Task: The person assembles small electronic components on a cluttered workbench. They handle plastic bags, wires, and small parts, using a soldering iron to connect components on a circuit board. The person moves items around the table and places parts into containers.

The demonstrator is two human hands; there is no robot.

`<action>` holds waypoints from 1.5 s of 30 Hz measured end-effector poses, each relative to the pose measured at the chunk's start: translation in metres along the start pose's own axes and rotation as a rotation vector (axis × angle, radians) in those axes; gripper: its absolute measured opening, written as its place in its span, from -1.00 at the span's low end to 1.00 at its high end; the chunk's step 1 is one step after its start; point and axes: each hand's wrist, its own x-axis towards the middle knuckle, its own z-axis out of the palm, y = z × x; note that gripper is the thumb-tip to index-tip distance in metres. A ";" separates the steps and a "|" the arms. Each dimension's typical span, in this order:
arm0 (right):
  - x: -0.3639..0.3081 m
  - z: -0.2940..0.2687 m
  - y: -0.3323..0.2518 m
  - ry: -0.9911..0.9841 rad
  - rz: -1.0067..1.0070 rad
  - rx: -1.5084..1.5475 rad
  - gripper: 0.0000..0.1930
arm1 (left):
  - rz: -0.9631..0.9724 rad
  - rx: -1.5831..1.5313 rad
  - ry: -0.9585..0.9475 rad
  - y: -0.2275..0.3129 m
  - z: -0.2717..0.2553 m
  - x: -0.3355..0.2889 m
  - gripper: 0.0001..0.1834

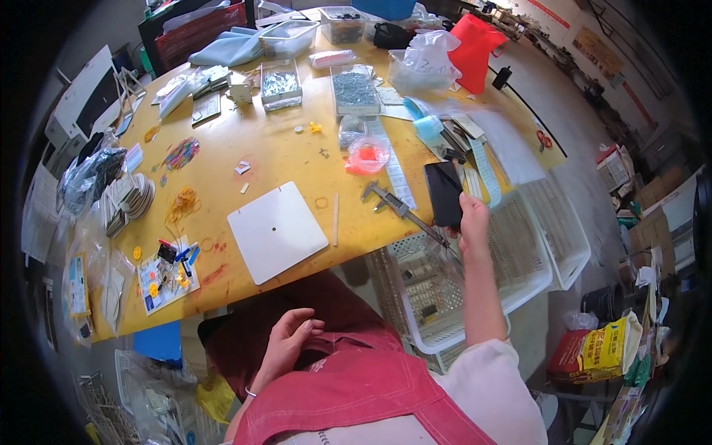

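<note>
The black, flat, rectangular phone is above the tabletop, near its front edge, toward the right corner. The right hand closes around its lower end, probably so the broad dark face is uncovered. The left hand, loosely half-curled and holding nothing, is above the maroon-clothed lap, off the front edge. A grey metal caliper lies slantwise just beside the phone, reaching the front edge. Between it and a flat white square plate, bare surface flanks a thin pale strip, leaving some room; white plastic baskets crowd the edge at right.
</note>
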 end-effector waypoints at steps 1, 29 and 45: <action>0.008 -0.002 -0.001 0.000 0.019 -0.017 -0.75 | 0.006 -0.012 0.010 0.000 0.001 -0.004 -0.63; -0.195 0.363 -0.097 -0.685 -1.149 -0.514 -0.70 | 0.274 -0.030 0.654 -0.117 -0.155 -0.083 -0.63; -0.579 0.555 -0.447 -1.300 -1.932 0.645 -0.53 | 0.456 -0.523 1.141 -0.012 -0.184 -0.411 -0.73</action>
